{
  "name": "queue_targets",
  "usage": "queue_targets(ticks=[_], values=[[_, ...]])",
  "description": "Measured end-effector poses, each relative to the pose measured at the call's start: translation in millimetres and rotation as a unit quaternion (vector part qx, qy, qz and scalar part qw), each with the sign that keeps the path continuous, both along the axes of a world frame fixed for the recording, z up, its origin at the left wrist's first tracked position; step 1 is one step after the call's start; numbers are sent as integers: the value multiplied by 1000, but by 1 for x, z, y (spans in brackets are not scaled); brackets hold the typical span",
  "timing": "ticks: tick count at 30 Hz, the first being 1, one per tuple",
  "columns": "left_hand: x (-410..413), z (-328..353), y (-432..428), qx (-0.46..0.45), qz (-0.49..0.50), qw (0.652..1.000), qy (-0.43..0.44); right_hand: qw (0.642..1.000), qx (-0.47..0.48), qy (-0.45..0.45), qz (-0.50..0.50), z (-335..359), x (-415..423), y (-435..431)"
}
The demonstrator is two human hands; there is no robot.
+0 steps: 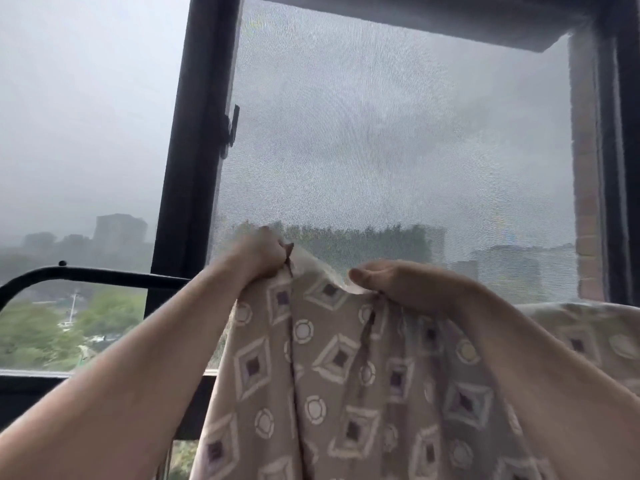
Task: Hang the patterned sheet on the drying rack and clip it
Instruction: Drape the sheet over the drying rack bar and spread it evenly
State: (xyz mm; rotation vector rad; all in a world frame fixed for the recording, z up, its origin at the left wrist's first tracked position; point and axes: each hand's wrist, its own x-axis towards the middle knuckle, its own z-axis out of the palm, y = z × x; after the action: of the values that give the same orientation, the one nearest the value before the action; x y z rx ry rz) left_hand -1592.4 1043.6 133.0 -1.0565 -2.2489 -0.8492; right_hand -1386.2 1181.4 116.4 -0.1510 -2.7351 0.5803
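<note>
Pinching the soft diamond-printed sheet (339,368), fingers (275,249) of left hand (258,256) and right hand (398,284) curl.

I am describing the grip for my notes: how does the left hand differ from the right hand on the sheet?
The left hand is a fist bunching the patterned sheet; the right hand pinches it with its thumb laid flat. The left hand sits higher in view than the right hand. Both hold the sheet's top edge.
</note>
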Motion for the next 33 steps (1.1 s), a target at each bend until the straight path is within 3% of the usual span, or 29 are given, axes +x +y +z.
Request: queue_targets(ticks=[2, 4, 6, 8, 11, 17, 22, 25, 31, 33], values=[[2, -5, 3, -137, 14, 990, -24, 993, 99, 51, -48, -2, 2, -1], [14, -4, 0, -197, 20, 979, -54, 983, 107, 135, -69, -12, 6, 0], [20, -3, -1, -214, 20, 973, -83, 957, 156, 230, -89, -33, 14, -2], [20, -4, -1, -209, 20, 973, -98, 934, 225, 255, -113, -59, 19, -3], [17, -6, 2, -201, -6, 972, -125, 925, 232, 273, -123, -73, 12, -6], [19, -6, 3, -211, -35, 968, -134, 895, 319, 278, -138, -67, -17, -6], [19, -4, -5, -210, -39, 962, -172, 917, 258, 289, -93, -42, -20, -1], [20, -3, -5, -204, -41, 959, -192, 916, 263, 277, -119, -18, -30, 1], [21, -7, -3, -150, -93, 944, -279, 956, 157, 187, -160, 31, -70, 37], [20, -5, -6, -111, -134, 934, -311, 966, 165, 71, -186, 27, -84, 44]])
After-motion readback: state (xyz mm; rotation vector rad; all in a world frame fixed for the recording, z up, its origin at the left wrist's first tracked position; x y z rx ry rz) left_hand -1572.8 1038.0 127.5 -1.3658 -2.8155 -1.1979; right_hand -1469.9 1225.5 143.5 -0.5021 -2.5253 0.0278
